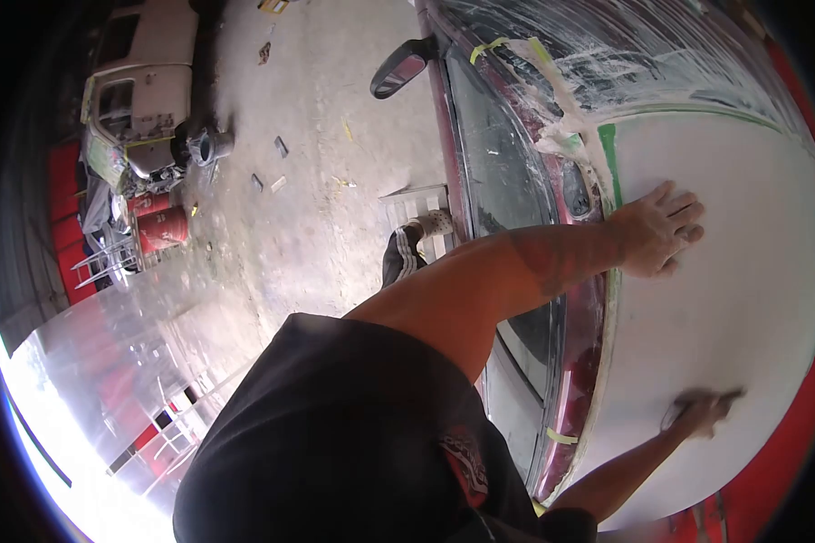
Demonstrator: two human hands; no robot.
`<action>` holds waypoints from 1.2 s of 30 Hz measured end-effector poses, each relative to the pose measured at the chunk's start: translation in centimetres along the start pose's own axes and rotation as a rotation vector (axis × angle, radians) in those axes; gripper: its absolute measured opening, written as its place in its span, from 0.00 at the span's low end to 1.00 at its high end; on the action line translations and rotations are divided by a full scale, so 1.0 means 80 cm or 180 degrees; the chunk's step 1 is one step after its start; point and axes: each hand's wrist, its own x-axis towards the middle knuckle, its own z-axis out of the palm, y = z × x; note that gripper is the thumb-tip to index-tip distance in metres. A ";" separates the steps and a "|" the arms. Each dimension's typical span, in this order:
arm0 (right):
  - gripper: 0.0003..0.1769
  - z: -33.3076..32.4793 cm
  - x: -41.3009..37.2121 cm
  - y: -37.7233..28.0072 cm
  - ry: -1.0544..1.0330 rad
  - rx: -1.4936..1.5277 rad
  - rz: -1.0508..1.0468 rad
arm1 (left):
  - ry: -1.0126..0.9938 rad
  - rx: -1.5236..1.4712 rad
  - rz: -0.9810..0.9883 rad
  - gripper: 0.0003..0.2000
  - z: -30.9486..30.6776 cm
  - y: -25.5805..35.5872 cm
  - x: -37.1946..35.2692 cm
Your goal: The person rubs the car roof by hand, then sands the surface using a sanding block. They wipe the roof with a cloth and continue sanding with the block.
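Note:
My left hand [661,231] lies flat on the pale grey car roof panel [697,308], fingers spread. Lower down on the same panel is my right hand [700,414], blurred by motion. Its fingers seem curled over something dark and thin against the surface, too smeared to name. Green tape [610,163] runs along the panel's edge near my left hand. Beyond it, cloudy plastic film [625,72] covers the glass. The dark red door frame [575,389] runs below my left forearm, with a piece of yellow tape [561,436] on it.
A foot rests on a pale step [426,206] beside the car. The side mirror [400,69] sticks out over the dusty concrete floor [308,181], where scraps lie. Across the floor stand a partly stripped vehicle [145,100] and a red drum [161,230].

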 end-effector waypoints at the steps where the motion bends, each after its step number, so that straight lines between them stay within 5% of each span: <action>1: 0.32 -0.041 -0.009 -0.114 -0.0084 0.0250 0.0222 | 0.0057 -0.0033 0.0006 0.29 0.003 -0.002 -0.002; 4: 0.32 -0.053 0.022 -0.262 -0.0096 0.0491 -0.0665 | -0.0074 -0.0069 -0.0012 0.29 -0.001 -0.002 -0.001; 6: 0.32 -0.062 0.009 -0.261 -0.0096 0.0566 -0.0740 | -0.0097 -0.0056 0.0001 0.29 -0.002 -0.002 -0.006; 8: 0.34 -0.036 0.016 -0.177 -0.0181 0.0960 -0.1116 | -0.0092 -0.0055 0.0057 0.29 -0.003 -0.003 -0.003; 10: 0.38 -0.040 -0.031 -0.064 -0.0225 0.1009 -0.0173 | -0.0074 -0.0105 0.0059 0.29 -0.001 -0.004 -0.002; 13: 0.41 -0.003 -0.093 0.155 0.0114 0.0656 -0.0017 | -0.0161 -0.0065 0.0006 0.29 0.002 -0.003 -0.001; 15: 0.40 -0.015 -0.113 0.189 -0.0405 -0.0213 0.1174 | -0.0144 -0.0057 -0.0063 0.29 0.003 -0.003 -0.001; 18: 0.38 0.019 -0.045 0.141 -0.0059 -0.0292 0.0738 | -0.0129 -0.0043 -0.0073 0.29 0.002 0.003 -0.001; 20: 0.38 0.006 0.002 -0.010 0.0067 -0.0175 -0.0231 | -0.0120 0.0001 -0.0071 0.28 0.000 -0.002 0.000; 23: 0.31 -0.034 0.027 -0.223 -0.0114 0.0349 -0.0499 | -0.0142 -0.0018 -0.0062 0.28 0.000 -0.001 -0.004; 26: 0.33 -0.066 0.006 -0.233 -0.0260 0.0946 -0.1107 | -0.0139 -0.0154 0.0051 0.28 -0.001 -0.004 -0.002; 30: 0.41 -0.026 -0.035 -0.008 -0.0349 0.1137 -0.0111 | -0.0140 -0.0058 0.0045 0.29 0.005 -0.002 -0.005; 31: 0.44 -0.028 -0.067 0.046 0.0131 0.1022 -0.0180 | -0.0127 -0.0066 -0.0005 0.29 0.006 -0.003 -0.002; 33: 0.39 0.009 -0.087 0.186 -0.0072 0.0220 0.0455 | -0.0179 -0.0033 -0.0020 0.30 0.000 -0.005 0.004; 35: 0.37 -0.024 -0.087 0.164 -0.0830 -0.0384 0.1575 | -0.0307 -0.0041 -0.0082 0.30 0.000 -0.001 0.000; 36: 0.36 -0.027 -0.072 0.134 -0.0726 -0.0373 0.1449 | -0.0342 -0.0083 -0.0080 0.31 0.001 -0.002 0.002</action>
